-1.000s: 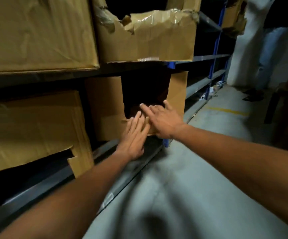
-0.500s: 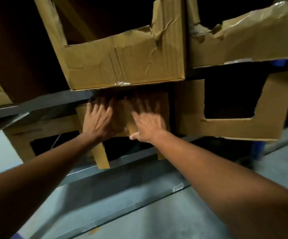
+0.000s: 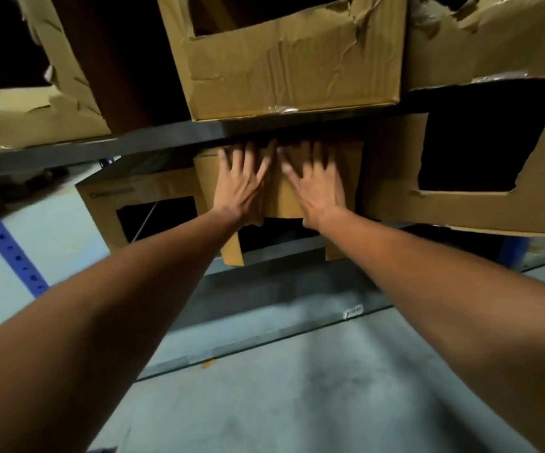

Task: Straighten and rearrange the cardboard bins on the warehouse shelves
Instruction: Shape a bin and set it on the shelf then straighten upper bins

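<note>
Head view: two bare forearms reach over the floor (image 3: 297,403) to the lower shelf (image 3: 281,253). Left hand (image 3: 241,188) and right hand (image 3: 316,188) lie flat side by side, fingers (image 3: 231,158) straight and spread, pressing the front of the middle bin (image 3: 281,197) and holding nothing. Another bin (image 3: 290,63) sits just above the fingers. This looks like the push-in step; next calls for an even shove to square it.
</note>
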